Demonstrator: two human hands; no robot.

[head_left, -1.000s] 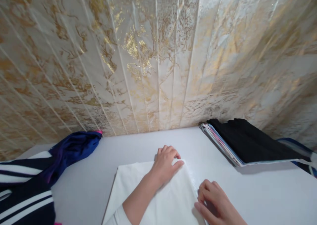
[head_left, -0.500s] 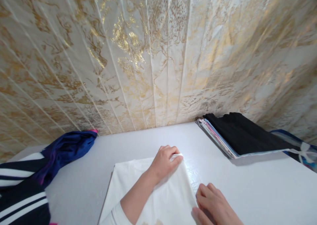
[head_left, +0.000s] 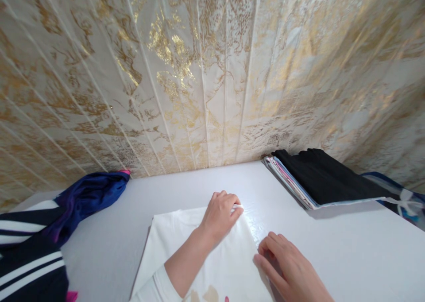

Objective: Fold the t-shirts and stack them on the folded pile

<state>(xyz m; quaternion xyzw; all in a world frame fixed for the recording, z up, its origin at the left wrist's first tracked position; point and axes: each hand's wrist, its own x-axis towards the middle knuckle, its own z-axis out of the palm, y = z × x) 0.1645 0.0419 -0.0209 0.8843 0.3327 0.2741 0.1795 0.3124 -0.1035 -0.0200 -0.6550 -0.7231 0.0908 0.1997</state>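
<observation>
My left hand (head_left: 222,213) is closed on the far right corner of a folded white shirt (head_left: 159,244), pinching the fabric between thumb and fingers. The shirt lies flat on the white table, with a faint neckline seam near its far edge and a beige and red print at the bottom of the view. Beside the shirt's right edge is my right hand (head_left: 287,262), its fingers loosely bent and the thumb apart from them. Its thumb tip meets the shirt's edge. The near part of the shirt is cut off by the frame.
At the back right lies a stack of folded clothes (head_left: 323,178), black on top. A clear bag with blue trim (head_left: 403,200) sits behind it. Dark blue clothing with white stripes (head_left: 33,249) is heaped at the left. A gold-patterned curtain (head_left: 206,71) hangs behind the table (head_left: 358,253).
My right hand has moved slightly up along the shirt's edge, its thumb and fingers a little farther apart. More of the shirt's print shows. My left hand keeps its hold on the corner.
</observation>
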